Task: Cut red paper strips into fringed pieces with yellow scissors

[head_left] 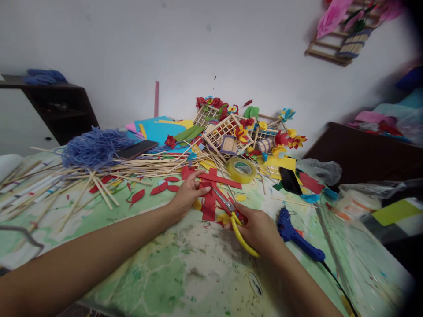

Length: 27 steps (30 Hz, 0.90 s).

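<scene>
My left hand (187, 194) pinches a strip of red foam (209, 206) lying on the table (165, 268). More red strips (220, 179) lie crossed just beyond it. My right hand (258, 230) grips yellow-handled scissors (236, 223). Their blades point up and left into the red foam beside my left fingers. Small red leaf shapes (165, 185) lie to the left of my left hand.
A tape roll (242, 170), a black phone (290, 180) and a blue glue gun (297, 237) lie to the right. Wooden sticks (82, 176), blue yarn (94, 147), another phone (137, 149) and stick frames with foam flowers (238, 130) crowd the back.
</scene>
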Each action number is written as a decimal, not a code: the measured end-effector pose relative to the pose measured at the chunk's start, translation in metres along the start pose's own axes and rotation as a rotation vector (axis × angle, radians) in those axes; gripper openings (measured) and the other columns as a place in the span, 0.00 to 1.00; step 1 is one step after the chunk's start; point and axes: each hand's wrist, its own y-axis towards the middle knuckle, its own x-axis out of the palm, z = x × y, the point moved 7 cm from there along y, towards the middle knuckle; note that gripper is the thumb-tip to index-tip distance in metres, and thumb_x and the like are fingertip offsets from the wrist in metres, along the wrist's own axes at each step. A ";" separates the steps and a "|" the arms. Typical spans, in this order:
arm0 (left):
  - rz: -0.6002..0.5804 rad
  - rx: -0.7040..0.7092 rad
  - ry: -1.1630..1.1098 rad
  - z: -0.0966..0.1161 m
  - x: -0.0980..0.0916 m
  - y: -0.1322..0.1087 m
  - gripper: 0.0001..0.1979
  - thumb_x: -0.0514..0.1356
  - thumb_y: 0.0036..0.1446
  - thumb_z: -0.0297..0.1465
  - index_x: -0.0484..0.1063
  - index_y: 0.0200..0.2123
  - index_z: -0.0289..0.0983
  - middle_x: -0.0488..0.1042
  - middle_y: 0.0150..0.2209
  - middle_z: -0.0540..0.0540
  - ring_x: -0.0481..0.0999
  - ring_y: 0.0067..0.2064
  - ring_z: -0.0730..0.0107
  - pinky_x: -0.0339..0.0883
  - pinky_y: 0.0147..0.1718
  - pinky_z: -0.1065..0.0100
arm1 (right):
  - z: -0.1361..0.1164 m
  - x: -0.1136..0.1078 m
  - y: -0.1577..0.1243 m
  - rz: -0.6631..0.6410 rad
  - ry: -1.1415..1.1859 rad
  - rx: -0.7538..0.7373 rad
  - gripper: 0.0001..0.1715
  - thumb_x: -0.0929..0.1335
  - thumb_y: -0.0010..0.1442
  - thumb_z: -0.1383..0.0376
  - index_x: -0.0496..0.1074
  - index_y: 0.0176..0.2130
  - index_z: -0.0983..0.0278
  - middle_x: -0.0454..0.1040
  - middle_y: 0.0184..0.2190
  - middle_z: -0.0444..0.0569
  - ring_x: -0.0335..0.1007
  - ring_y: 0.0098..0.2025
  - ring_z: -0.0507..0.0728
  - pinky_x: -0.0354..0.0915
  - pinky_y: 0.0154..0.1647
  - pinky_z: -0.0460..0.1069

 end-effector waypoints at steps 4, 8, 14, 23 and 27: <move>-0.008 -0.006 -0.042 0.001 0.001 0.000 0.32 0.66 0.43 0.27 0.61 0.53 0.40 0.67 0.23 0.56 0.69 0.25 0.79 0.62 0.27 0.76 | 0.000 0.001 0.000 -0.010 -0.024 0.005 0.34 0.63 0.50 0.43 0.68 0.52 0.57 0.78 0.34 0.50 0.73 0.34 0.60 0.56 0.26 0.47; -0.037 -0.013 -0.065 0.001 0.004 -0.001 0.32 0.66 0.43 0.26 0.61 0.53 0.40 0.69 0.23 0.55 0.71 0.26 0.78 0.63 0.28 0.76 | -0.001 -0.001 0.000 0.012 -0.025 -0.029 0.33 0.64 0.51 0.47 0.66 0.53 0.58 0.78 0.36 0.51 0.73 0.38 0.60 0.59 0.30 0.47; -0.131 -0.034 -0.032 -0.002 0.013 -0.007 0.34 0.65 0.44 0.26 0.59 0.55 0.41 0.73 0.28 0.51 0.73 0.29 0.74 0.65 0.30 0.74 | -0.005 -0.004 -0.001 0.028 -0.023 -0.055 0.33 0.64 0.51 0.48 0.64 0.54 0.57 0.77 0.39 0.48 0.73 0.38 0.59 0.59 0.31 0.47; -0.141 -0.043 -0.040 -0.001 0.015 -0.008 0.35 0.66 0.43 0.27 0.59 0.55 0.41 0.75 0.32 0.48 0.75 0.32 0.70 0.67 0.32 0.70 | -0.007 -0.001 -0.001 -0.038 -0.032 -0.026 0.34 0.63 0.52 0.46 0.65 0.54 0.57 0.78 0.34 0.48 0.73 0.34 0.58 0.55 0.27 0.47; -0.128 -0.037 -0.033 -0.002 0.013 -0.008 0.35 0.66 0.43 0.27 0.58 0.56 0.41 0.74 0.31 0.49 0.75 0.32 0.69 0.67 0.32 0.70 | -0.006 0.000 -0.002 -0.043 -0.028 -0.016 0.34 0.63 0.52 0.45 0.65 0.54 0.58 0.77 0.31 0.48 0.72 0.32 0.58 0.53 0.26 0.46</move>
